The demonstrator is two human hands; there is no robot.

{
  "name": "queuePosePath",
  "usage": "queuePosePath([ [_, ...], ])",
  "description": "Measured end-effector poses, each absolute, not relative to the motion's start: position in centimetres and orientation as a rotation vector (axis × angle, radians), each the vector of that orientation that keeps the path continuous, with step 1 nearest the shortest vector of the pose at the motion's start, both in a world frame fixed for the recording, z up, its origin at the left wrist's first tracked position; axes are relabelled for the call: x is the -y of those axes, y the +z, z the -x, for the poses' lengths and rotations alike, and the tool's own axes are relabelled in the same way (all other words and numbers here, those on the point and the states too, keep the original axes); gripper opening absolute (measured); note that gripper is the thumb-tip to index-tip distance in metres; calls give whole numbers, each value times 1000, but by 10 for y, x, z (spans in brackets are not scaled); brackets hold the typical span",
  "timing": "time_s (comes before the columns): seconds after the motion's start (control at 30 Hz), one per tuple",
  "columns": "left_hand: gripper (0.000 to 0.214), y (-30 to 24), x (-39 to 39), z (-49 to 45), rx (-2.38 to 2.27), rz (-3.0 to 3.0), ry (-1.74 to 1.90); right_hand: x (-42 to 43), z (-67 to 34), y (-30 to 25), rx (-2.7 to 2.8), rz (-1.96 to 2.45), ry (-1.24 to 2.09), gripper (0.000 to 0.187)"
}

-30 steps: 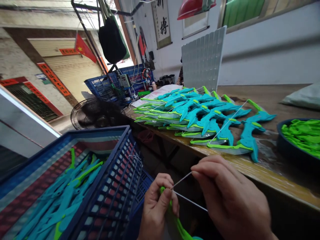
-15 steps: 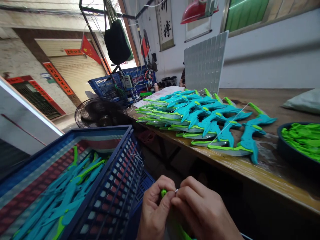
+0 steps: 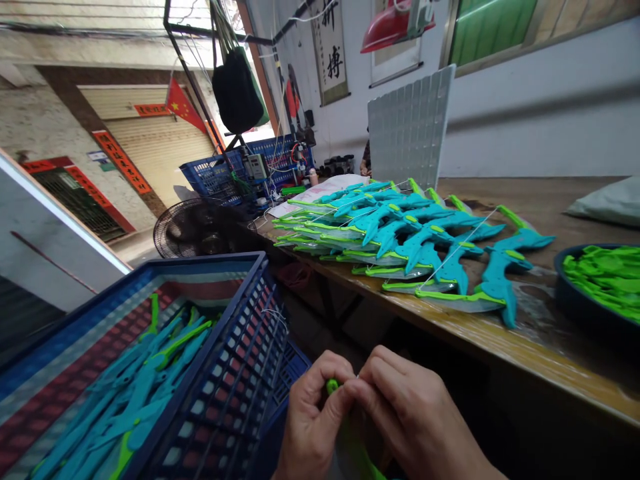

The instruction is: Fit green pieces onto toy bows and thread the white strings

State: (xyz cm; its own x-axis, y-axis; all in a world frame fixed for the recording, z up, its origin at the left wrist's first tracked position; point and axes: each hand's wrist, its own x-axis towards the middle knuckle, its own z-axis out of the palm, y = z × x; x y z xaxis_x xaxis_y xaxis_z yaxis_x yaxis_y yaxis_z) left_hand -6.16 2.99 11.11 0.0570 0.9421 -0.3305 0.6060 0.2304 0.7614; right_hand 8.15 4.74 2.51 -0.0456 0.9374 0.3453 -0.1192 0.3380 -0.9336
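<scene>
My left hand (image 3: 317,417) is closed in a pinch on the green limb tip (image 3: 332,386) of a toy bow; the rest of that bow is mostly hidden below my hands. My right hand (image 3: 413,413) is closed too, its thumb and finger pinching a thin white string right against the left fingertips. Only a speck of the string shows. On the table beyond lie several strung toy bows (image 3: 430,233), teal with green limbs, overlapping in rows.
To the left stands a blue plastic crate (image 3: 220,373) holding several teal and green bow parts (image 3: 135,393). At the right, a dark basin (image 3: 575,307) is full of green pieces (image 3: 607,277). A fan (image 3: 195,227) stands past the crate. The table (image 3: 540,360) edge runs ahead of my hands.
My hands have drawn closer together at the fingertips, and less of the white string shows between them. The view has shifted slightly. The bows on the table lie unchanged.
</scene>
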Motion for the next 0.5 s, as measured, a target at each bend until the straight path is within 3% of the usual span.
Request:
queuePosePath([
  [0.5,39,94,-20,67,-1612,-1210,705,-71,-80,33,1668,866,800,47],
])
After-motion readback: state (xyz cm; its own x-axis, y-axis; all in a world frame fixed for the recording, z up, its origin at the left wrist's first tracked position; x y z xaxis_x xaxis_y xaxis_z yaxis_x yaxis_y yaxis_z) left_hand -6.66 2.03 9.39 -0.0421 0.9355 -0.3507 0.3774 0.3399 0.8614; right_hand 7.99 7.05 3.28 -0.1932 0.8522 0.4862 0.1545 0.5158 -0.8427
